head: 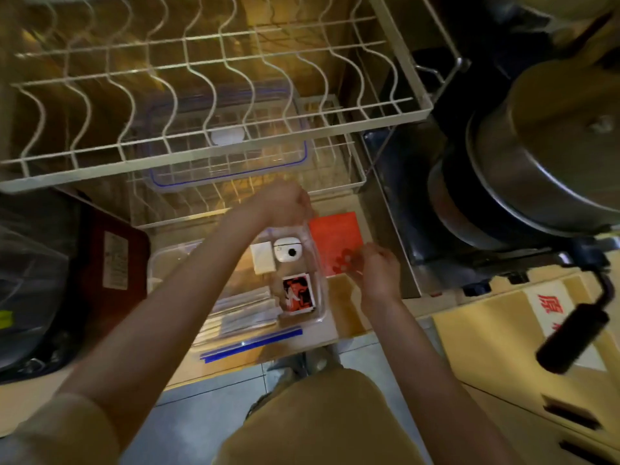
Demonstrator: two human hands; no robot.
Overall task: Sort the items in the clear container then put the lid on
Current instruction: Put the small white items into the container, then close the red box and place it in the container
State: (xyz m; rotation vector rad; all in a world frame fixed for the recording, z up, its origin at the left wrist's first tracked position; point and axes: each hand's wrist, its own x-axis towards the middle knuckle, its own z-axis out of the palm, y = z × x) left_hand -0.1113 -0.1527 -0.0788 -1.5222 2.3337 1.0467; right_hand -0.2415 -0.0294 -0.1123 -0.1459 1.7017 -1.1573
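A clear container sits on a low wooden surface below me. Inside it lie a white device with a black dot, a white flat block, a red-and-black card and a stack of clear sleeves. My left hand grips the container's far rim. My right hand pinches a small reddish piece over the red sheet, just right of the container. A clear lid with a blue seal rests in the lower wire rack.
A white wire dish rack hangs above and behind the container. Metal pots stand at the right, with a black-handled pan over a yellow cardboard box. A dark red board and a black bag are on the left.
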